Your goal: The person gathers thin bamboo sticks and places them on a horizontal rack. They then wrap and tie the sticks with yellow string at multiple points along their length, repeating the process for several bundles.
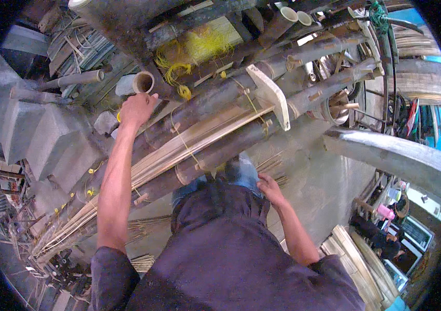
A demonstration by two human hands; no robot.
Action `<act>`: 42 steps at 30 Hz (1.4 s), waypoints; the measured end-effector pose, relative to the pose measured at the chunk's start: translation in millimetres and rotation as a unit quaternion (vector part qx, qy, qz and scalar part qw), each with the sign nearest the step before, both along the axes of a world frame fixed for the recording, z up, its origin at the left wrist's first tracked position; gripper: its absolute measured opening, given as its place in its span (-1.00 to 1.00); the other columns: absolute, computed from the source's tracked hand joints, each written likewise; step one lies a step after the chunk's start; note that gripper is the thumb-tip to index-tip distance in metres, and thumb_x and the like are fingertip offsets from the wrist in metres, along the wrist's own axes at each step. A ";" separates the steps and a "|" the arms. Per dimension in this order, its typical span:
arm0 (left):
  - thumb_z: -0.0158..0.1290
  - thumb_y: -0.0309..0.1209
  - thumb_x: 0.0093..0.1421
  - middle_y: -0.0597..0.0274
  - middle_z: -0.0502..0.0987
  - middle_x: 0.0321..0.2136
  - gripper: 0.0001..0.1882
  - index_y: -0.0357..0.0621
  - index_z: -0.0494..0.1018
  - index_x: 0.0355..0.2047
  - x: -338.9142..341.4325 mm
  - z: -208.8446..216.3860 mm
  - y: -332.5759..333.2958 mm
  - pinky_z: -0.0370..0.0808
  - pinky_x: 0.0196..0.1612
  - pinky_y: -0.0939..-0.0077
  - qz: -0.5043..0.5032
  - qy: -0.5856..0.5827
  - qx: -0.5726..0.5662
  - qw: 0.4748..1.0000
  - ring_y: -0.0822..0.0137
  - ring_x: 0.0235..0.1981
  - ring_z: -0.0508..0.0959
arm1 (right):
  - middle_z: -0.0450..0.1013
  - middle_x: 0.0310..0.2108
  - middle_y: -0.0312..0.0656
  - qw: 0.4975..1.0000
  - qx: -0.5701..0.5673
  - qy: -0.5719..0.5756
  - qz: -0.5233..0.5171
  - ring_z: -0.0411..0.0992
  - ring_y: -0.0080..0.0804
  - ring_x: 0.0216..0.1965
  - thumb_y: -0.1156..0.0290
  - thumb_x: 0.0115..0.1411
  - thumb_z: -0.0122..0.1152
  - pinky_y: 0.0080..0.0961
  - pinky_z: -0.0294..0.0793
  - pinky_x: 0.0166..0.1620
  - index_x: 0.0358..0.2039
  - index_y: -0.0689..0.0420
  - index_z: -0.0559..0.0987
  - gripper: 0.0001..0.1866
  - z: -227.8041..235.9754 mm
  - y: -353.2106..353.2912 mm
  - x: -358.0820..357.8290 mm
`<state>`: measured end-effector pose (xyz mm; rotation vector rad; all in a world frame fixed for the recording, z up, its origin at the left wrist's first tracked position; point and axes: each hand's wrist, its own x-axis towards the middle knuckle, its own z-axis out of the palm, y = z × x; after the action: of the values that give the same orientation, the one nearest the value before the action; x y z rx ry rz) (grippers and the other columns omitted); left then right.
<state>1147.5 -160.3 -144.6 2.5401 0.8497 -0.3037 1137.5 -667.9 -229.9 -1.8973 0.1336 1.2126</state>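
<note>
My left hand [136,110] reaches up and forward, fingers curled at the rim of a hollow bamboo tube [143,82] whose open end faces me. My right hand [269,186] hangs low by my thigh, fingers loosely curled, holding nothing that I can see. Between the hands a frame of thick dark bamboo poles [220,150] runs diagonally, with a bundle of thin pale bamboo strips [189,142] laid along it. A flat pale wooden piece [269,93] sits across the poles.
Yellow cord [205,44] lies tangled on the frame above. Grey concrete steps [49,129] descend at left. A thick concrete beam [386,155] crosses at right. Stacked bamboo slats [355,259] lie lower right, where another person [381,230] sits.
</note>
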 end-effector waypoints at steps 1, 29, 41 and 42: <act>0.00 -0.13 0.25 -0.04 0.60 -0.29 -0.66 -0.11 0.57 -0.19 2.4 18.0 -12.9 0.51 -0.19 0.12 0.004 -0.065 0.002 0.998 -0.07 -0.26 0.60 | 0.39 0.06 -0.06 0.998 0.035 -0.005 -0.056 0.39 -0.25 0.04 0.35 0.18 0.19 -0.31 0.37 0.09 0.20 0.24 0.31 -0.41 12.0 7.9 8.6; 0.09 -0.28 0.16 0.15 0.60 -0.36 -0.84 -0.02 0.54 -0.28 49.6 7.2 -257.1 0.46 -0.25 0.25 0.044 -0.259 0.015 0.965 0.09 -0.34 0.58 | 0.48 -0.34 -0.01 0.840 0.277 -0.073 0.462 0.51 -0.01 -0.18 0.43 0.25 -0.03 -0.17 0.46 -0.07 -0.15 0.11 0.44 -0.82 169.4 124.2 166.6; -0.02 -0.13 0.25 0.43 0.26 -0.62 -0.75 0.02 0.35 -0.47 158.4 -56.9 -107.4 0.35 -0.50 0.52 0.274 -0.270 -0.460 0.800 0.49 -0.67 0.23 | 0.52 -0.42 -0.12 0.709 0.137 -0.317 0.615 0.52 -0.06 -0.32 0.40 0.08 0.13 -0.08 0.47 -0.32 -0.20 0.05 0.46 -0.77 75.6 111.9 130.7; -0.02 -0.12 0.24 0.43 0.28 -0.62 -0.74 0.02 0.35 -0.47 153.2 -61.2 -102.4 0.32 -0.52 0.55 0.258 -0.280 -0.497 0.780 0.48 -0.68 0.24 | 0.51 -0.33 -0.09 0.691 0.170 -0.328 0.621 0.50 -0.06 -0.23 0.41 0.05 0.16 -0.10 0.48 -0.25 -0.17 0.05 0.46 -0.71 64.0 117.2 126.6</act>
<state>1300.6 -262.7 -205.8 1.2235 0.7892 0.1666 1264.1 -550.6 -165.8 -1.8626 -1.8999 1.0436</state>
